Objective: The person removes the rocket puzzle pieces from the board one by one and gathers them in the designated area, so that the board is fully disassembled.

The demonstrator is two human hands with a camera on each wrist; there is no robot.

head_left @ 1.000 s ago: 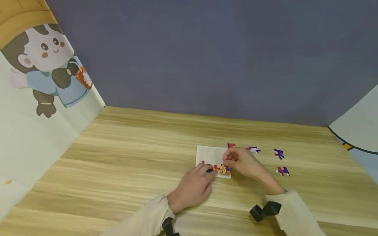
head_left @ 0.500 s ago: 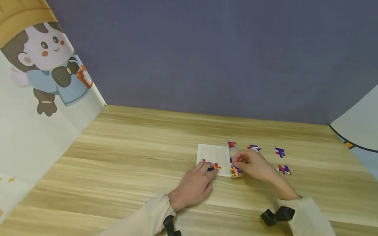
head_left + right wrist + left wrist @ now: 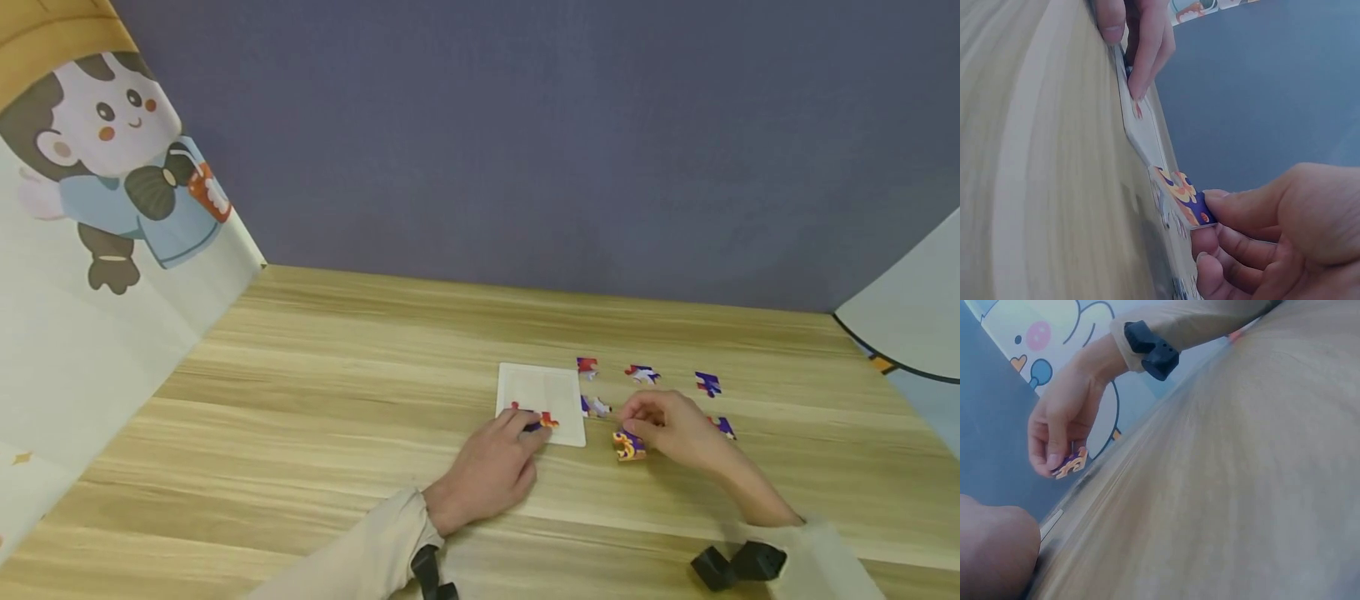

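Observation:
Between thumb and fingers my right hand (image 3: 678, 429) pinches a purple jigsaw puzzle piece (image 3: 628, 447) with yellow-orange swirls. It is held off the tabletop, to the right of the white puzzle tray (image 3: 540, 379); the right wrist view shows the held piece (image 3: 1182, 200) from close by. My left hand (image 3: 483, 479) rests with extended fingertips on the tray's lower part. Under and beside those fingers, a red and purple section of puzzle (image 3: 550, 420) lies in the tray, partly covered by them.
A white and purple piece (image 3: 596, 406) lies at the tray's right edge. Farther back are a red piece (image 3: 587, 367), a white and red one (image 3: 642, 374) and a purple one (image 3: 707, 383). Another piece (image 3: 725, 427) is partly behind my right hand. A dark wall (image 3: 525, 150) stands behind the table.
My right hand has carried the swirl-patterned puzzle piece from the tray out to the right, uncovering the white and purple piece beside the tray. The left hand has stayed in place.

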